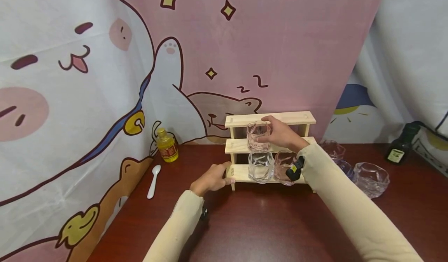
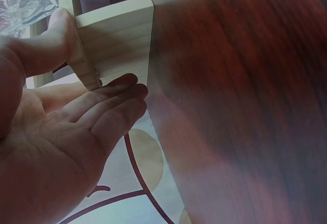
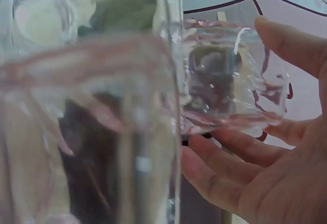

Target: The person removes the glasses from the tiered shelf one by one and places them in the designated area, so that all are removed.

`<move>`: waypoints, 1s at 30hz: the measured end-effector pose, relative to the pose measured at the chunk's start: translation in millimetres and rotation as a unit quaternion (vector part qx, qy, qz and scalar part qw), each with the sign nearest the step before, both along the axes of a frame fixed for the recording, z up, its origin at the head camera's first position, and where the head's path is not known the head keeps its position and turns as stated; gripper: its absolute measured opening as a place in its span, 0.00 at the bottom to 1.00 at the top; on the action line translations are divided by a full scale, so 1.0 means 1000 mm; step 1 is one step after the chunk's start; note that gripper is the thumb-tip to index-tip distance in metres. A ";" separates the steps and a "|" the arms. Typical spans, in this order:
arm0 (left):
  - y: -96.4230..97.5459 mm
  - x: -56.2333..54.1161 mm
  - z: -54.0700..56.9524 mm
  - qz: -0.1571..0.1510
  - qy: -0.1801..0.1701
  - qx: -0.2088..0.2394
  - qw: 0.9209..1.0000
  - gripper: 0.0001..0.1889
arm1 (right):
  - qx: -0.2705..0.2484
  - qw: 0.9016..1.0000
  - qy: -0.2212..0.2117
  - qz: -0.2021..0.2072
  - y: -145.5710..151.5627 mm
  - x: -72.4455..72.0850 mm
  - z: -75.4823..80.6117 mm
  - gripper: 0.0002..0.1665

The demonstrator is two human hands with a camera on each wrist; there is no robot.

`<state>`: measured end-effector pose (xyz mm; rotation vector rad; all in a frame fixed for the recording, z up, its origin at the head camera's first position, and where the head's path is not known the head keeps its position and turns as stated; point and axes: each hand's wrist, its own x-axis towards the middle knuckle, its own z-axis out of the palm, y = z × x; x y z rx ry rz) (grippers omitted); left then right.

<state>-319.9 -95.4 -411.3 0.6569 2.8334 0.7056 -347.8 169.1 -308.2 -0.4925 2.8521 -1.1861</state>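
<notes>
Left of the rack point(image 1: 271, 119) stands a bottle point(image 1: 168, 148) (spoon point(image 1: 153, 181) nearby).

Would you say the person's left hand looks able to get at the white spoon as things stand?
Probably yes: only tabletop shows between the left hand and the white spoon, though the hand would first have to release the wooden rack.

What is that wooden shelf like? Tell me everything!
The wooden shelf looks pale, its three boards stepped like stairs, standing upright on the red table. The left hand holds the lowest board, where a clear glass and a pinkish glass stand. The right hand holds a third glass at the middle board.
</notes>
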 end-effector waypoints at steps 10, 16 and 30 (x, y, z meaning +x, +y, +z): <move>0.000 0.001 0.001 0.002 -0.001 0.001 1.000 0.28 | -0.034 0.999 -0.012 -0.025 -0.013 -0.003 -0.011 0.56; 0.000 0.001 0.002 -0.003 0.003 0.002 1.000 0.28 | -0.001 0.998 0.012 -0.057 -0.020 0.000 -0.011 0.58; -0.002 -0.001 -0.001 -0.003 0.005 0.003 1.000 0.29 | -0.007 0.996 0.021 -0.091 -0.025 0.001 -0.012 0.57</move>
